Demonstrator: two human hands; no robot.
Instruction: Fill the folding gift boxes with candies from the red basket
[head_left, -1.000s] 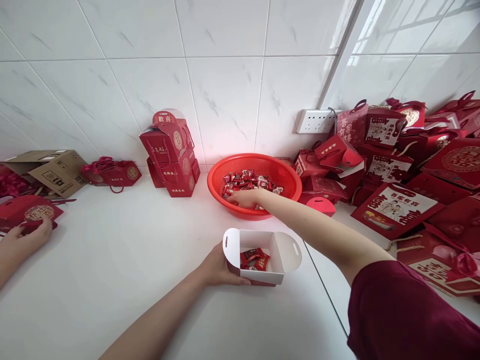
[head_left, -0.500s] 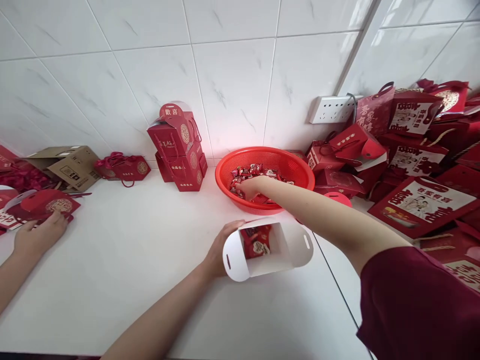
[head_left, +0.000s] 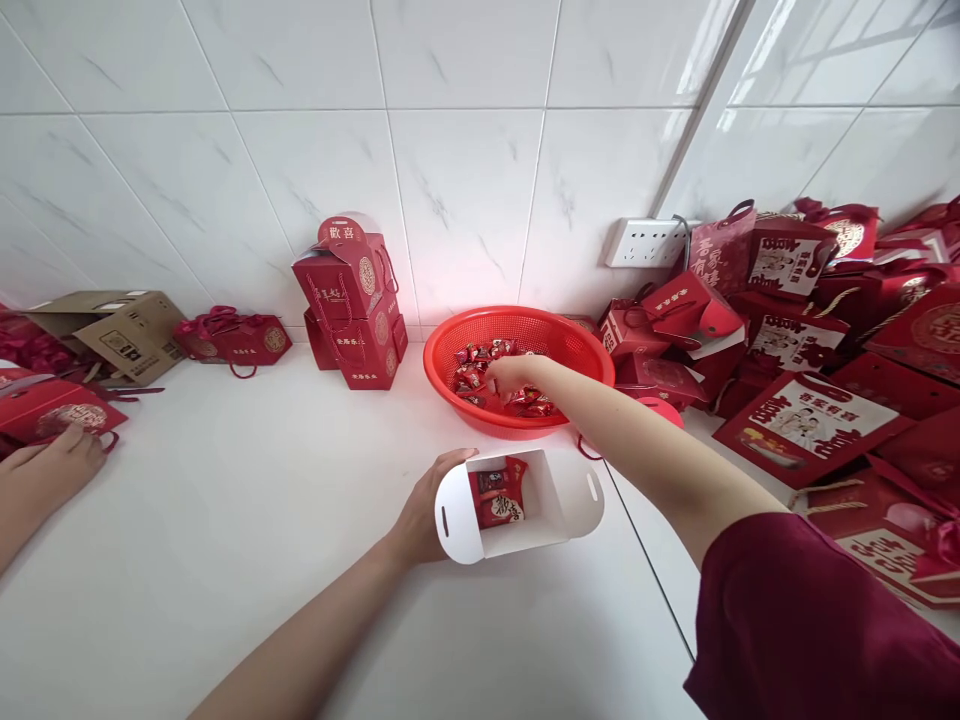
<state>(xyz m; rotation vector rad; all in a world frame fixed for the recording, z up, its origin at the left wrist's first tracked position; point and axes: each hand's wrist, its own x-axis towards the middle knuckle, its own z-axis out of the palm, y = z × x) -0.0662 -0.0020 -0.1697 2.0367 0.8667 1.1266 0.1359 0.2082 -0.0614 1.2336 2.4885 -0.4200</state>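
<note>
My left hand point(head_left: 427, 508) grips the left side of an open box point(head_left: 525, 540), white inside, with its two rounded flaps spread. Red packets point(head_left: 501, 495) lie inside the box. Behind it sits a red plastic basket point(head_left: 517, 425) holding several small wrapped candies point(head_left: 471, 378). My right hand point(head_left: 514, 376) reaches into the basket, fingers bent down and drawn together among the candies; whatever is between the fingertips is too small to make out.
Stacked red boxes point(head_left: 356, 330) stand by the wall, beside a bow-topped box point(head_left: 251, 340) and a cardboard box point(head_left: 124, 335). Another person's hand point(head_left: 64, 470) touches a red box at far left. Many red gift boxes point(head_left: 810, 420) pile up at right, below a power strip point(head_left: 649, 243).
My right hand has shifted within the basket. Inside the box, a dark small packet now shows above the red one. The camera view has turned slightly, and the other person's hand is further left.
</note>
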